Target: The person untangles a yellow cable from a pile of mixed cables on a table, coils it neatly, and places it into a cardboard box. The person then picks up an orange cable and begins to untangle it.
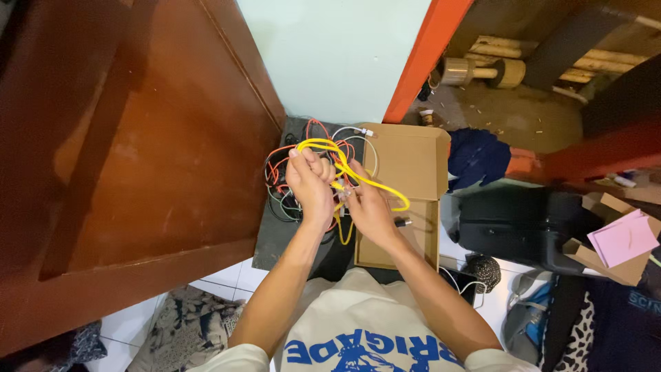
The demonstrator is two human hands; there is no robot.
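1. Head view: yellow cable (358, 173) is gripped by both hands above a tangle of wires (282, 186).
2. Left hand (310, 182) is clenched round the coil; right hand (365, 207) pinches the strand trailing rightward over the open cardboard box (413, 158).

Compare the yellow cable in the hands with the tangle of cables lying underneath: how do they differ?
The yellow cable is lifted and held by the left hand and right hand; the cable tangle lies on the dark mat. The yellow cable is one thick strand in open loops; the tangle is many thinner red, white and dark strands knotted together. Both sit beside the open cardboard box.
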